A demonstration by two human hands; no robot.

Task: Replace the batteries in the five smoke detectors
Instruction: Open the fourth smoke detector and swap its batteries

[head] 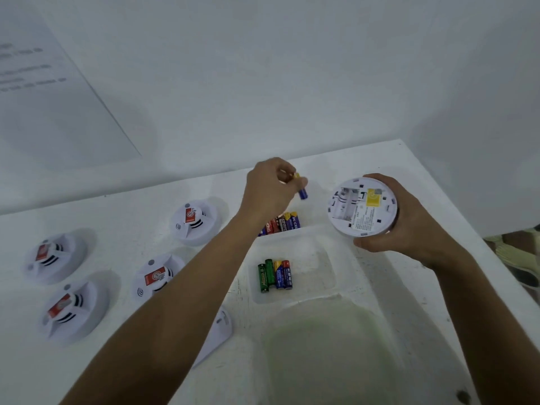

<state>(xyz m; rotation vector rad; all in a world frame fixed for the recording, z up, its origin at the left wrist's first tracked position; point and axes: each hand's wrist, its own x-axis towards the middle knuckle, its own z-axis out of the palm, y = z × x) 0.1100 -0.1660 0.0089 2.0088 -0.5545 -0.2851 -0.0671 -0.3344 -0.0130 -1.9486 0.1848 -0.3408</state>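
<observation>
The left hand (270,188) pinched a blue battery (302,192) by its tip — liable to slip — while the right hand (409,217), just beside it, gripped the open detector (361,207).

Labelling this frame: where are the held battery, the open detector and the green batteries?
held battery (302,192), head view, blue lower end.
open detector (362,207), head view, back face.
green batteries (265,275), head view, middle of pair.

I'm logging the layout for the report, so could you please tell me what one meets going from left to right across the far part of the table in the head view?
White round smoke detector with a red label → left hand pinching a blue and gold battery → opened white smoke detector with a yellow sticker, held in the right hand.
</observation>
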